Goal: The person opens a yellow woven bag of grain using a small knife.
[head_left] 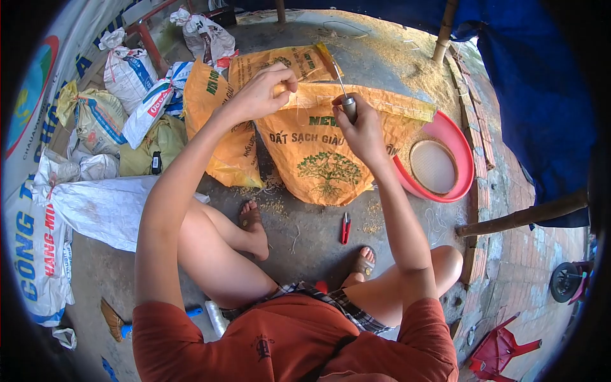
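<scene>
1. A full orange woven plastic sack point(324, 162), printed with a green tree and green lettering, is seen standing on the grey concrete floor point(305, 239) in front of the seated person, its top edge folded over.
2. The folded top edge of the sack is pinched by the left hand point(264, 92), whose fingers are closed on the fabric and on a thin pale string point(296, 108) hanging there.
3. A metal sack needle with a dark handle point(347, 105) is gripped in the closed right hand point(363, 130), with the thin shaft pointed up and away over the sack's top edge.
4. A second orange sack point(219, 121) is seen leaning just beside the first, on its left.
5. A small pair of red-handled snips point(345, 227) is found lying on the floor between the person's sandalled feet and the sack.
6. A round red plastic basin point(461, 159) holding a round mesh sieve point(433, 167) is placed to the right of the sack, touching it.
7. White printed sacks point(127, 70) are piled at the left.
</scene>
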{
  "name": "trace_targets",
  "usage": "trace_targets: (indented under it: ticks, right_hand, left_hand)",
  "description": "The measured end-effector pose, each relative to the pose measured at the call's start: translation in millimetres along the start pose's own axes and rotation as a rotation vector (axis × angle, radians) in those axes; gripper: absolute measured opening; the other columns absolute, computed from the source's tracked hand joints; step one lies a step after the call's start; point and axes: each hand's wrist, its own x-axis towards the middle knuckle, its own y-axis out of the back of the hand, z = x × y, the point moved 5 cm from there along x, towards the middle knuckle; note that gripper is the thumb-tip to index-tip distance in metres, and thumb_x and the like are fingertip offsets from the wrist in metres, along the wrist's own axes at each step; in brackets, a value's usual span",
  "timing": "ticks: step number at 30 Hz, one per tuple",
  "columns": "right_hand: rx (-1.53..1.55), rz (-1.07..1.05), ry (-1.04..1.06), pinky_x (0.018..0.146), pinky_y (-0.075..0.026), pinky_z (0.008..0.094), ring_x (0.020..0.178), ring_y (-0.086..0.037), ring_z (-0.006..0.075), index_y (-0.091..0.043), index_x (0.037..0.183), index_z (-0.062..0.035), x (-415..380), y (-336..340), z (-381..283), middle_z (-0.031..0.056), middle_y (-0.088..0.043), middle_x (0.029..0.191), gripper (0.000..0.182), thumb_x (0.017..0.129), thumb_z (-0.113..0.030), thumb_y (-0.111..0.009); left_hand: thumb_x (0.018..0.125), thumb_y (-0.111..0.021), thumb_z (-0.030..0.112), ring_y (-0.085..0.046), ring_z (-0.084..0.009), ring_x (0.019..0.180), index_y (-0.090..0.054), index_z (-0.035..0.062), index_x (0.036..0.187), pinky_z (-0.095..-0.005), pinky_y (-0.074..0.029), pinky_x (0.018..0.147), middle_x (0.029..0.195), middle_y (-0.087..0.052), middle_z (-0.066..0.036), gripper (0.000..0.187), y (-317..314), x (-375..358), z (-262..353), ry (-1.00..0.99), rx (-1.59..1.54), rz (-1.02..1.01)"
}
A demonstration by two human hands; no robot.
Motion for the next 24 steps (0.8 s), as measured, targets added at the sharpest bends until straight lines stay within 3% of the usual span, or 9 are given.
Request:
trace_targets:
  ticks: [1, 6, 8, 12, 15, 24]
  right_hand:
    - [-0.005, 0.010, -0.074, 0.054, -0.042, 0.0312, 0.053, -0.052, 0.0170, -0.058, 0.091, -0.0002, -1.9, -6.9, 9.4, 0.0102, -0.054, 0.060, 0.017, 0.082, -0.014, -0.059]
    - [-0.046, 0.045, -0.013, 0.058, -0.045, 0.0322, 0.060, -0.059, 0.0213, -0.059, 0.094, 0.0005, -8.3, -36.7, 38.0, 0.0146, -0.061, 0.070, 0.022, 0.080, -0.016, -0.064]
    - [-0.026, 0.045, 0.013, 0.063, -0.046, 0.0400, 0.069, -0.060, 0.0367, -0.056, 0.088, 0.0028, -10.1, -42.9, 37.4, 0.0197, -0.059, 0.071, 0.017, 0.076, -0.007, -0.064]
    - [0.082, 0.064, -0.013, 0.059, -0.046, 0.0386, 0.063, -0.060, 0.0332, -0.058, 0.086, 0.0022, -12.8, -51.9, 41.7, 0.0188, -0.060, 0.069, 0.016, 0.076, -0.008, -0.065]
    - [0.092, 0.022, -0.097, 0.057, -0.045, 0.0366, 0.059, -0.058, 0.0303, -0.059, 0.083, 0.0018, -11.8, -51.4, 38.7, 0.0178, -0.059, 0.066, 0.014, 0.076, -0.009, -0.065]
    - [0.132, 0.062, -0.148, 0.053, -0.043, 0.0342, 0.052, -0.056, 0.0233, -0.059, 0.082, 0.0022, -9.1, -53.8, 40.8, 0.0162, -0.056, 0.059, 0.012, 0.077, -0.008, -0.064]
  left_hand:
    - [0.075, -0.053, 0.002, -0.052, -0.0241, 0.092, -0.051, 0.0009, 0.085, -0.0337, -0.040, 0.084, 0.092, -0.050, -0.009, 0.010, -1.5, -1.8, 1.4, 0.000, 0.002, -0.004]
    - [0.072, -0.063, 0.009, -0.049, -0.0247, 0.094, -0.057, 0.0008, 0.078, -0.0350, -0.040, 0.083, 0.093, -0.050, -0.009, 0.012, 0.1, -11.5, 25.2, -0.153, 0.167, 0.193]
    - [0.072, -0.066, 0.015, -0.047, -0.0247, 0.098, -0.059, 0.0011, 0.076, -0.0363, -0.039, 0.085, 0.094, -0.049, -0.009, 0.016, -9.3, -14.7, 32.1, -0.178, 0.221, 0.184]
    - [0.066, -0.073, 0.030, -0.042, -0.0275, 0.105, -0.065, 0.0017, 0.071, -0.0395, -0.036, 0.089, 0.098, -0.049, -0.009, 0.030, -22.6, -20.3, 34.3, -0.203, 0.369, 0.209]
    - [0.062, -0.075, 0.033, -0.040, -0.0280, 0.106, -0.064, 0.0044, 0.069, -0.0417, -0.031, 0.091, 0.100, -0.049, -0.008, 0.031, -26.3, -23.7, 33.5, -0.179, 0.500, 0.250]
    - [0.067, -0.070, 0.023, -0.037, -0.0276, 0.109, -0.066, 0.0064, 0.068, -0.0429, -0.028, 0.091, 0.102, -0.049, -0.006, 0.017, -45.1, -30.9, 30.9, -0.134, 0.544, 0.351]
